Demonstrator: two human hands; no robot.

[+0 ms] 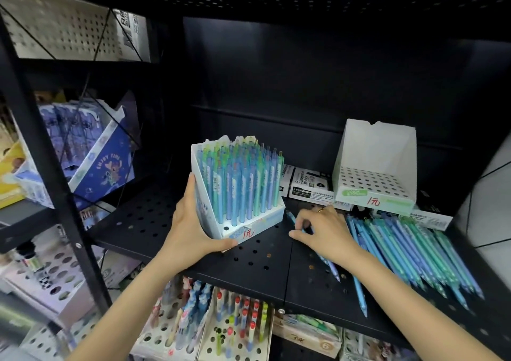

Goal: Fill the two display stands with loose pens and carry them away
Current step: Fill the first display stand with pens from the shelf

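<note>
Black perforated metal shelf [257, 261], with a black back panel and a second perforated shelf overhead.

Behind the stands, toward the back edge, we list boxes of permanent markers [309, 186], lying flat; the empty display stand [373, 167] sits partly on them at the right rear. Its white holed base bears a handwritten "1元" label.

Near the front edge, left of centre, we record the full display stand [237, 192], tilted, packed with upright blue and green pens, one hole at its front row still vacant. Our left hand [190, 222] grips its left side and front corner, thumb under the labelled face.

At the right front we count a pile of loose pens [409, 252], blue and teal, lying side by side and running to the front edge. Our right hand [323, 230], with a ring, rests on the shelf between stand and pile, fingers curled around one pen [293, 219] at the pile's left margin.

On the shelf below we note white holed stands [235, 327] with assorted pens. On the adjoining rack to the left we note a blue cartoon-printed box [107, 164].
</note>
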